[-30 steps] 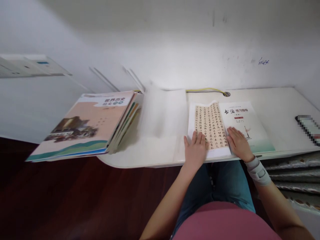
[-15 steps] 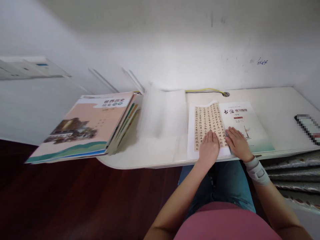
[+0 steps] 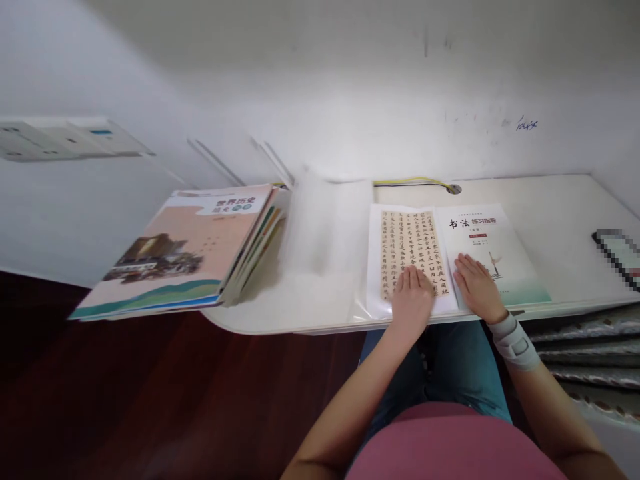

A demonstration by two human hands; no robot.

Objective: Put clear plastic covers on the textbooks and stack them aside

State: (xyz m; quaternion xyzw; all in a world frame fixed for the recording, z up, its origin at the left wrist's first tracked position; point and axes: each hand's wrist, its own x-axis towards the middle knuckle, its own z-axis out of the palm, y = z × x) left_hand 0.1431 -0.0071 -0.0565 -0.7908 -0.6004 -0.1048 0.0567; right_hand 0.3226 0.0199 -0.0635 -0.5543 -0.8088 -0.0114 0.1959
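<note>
Directly beneath both hands, a thin booklet (image 3: 447,248) lies spread on a white desk (image 3: 550,220), its two halves side by side, so that the whole runs longest from left to right, while each half is longer away from the person. The left hand (image 3: 413,300) rests palm down, fingers close together, on the near part of the panel of brush-written columns (image 3: 406,243). The right hand (image 3: 477,287), palm down with fingers loosely extended, lies on the near left part of the titled cover (image 3: 500,240). Neither hand appears to pinch anything. The fold line passes between them, nearer the right hand. Well beyond the left hand, on its left, sits a stack of books (image 3: 185,247).
</note>
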